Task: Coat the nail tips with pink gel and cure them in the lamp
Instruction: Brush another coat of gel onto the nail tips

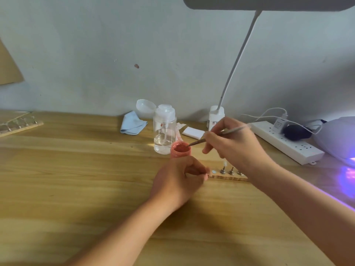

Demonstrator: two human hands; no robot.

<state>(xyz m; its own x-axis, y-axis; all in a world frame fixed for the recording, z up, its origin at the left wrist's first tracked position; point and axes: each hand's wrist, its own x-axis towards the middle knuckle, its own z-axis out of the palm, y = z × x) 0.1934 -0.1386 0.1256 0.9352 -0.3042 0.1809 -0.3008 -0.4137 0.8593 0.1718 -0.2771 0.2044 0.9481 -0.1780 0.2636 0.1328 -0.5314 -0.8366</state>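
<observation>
The pink gel jar [180, 150] sits mid-table [76, 179], its base hidden in the left hand [179, 181], whose fingers curl round it. The right hand [233, 143] pinches a brush [217, 134] with its tip in the jar. The nail-tip stand [228, 174] is half covered by both hands, and the glowing curing lamp [338, 139] is cut off at the right edge.

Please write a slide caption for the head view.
Right hand dips brush into pink gel jar held by left hand.

Desk-lamp base label [214, 123] blurred; nothing legible.

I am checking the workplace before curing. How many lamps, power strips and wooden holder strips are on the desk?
Lamps: 2, desk lamp, curing lamp
Power strips: 1
Wooden holder strips: 2, far left, centre
Total: 5
</observation>
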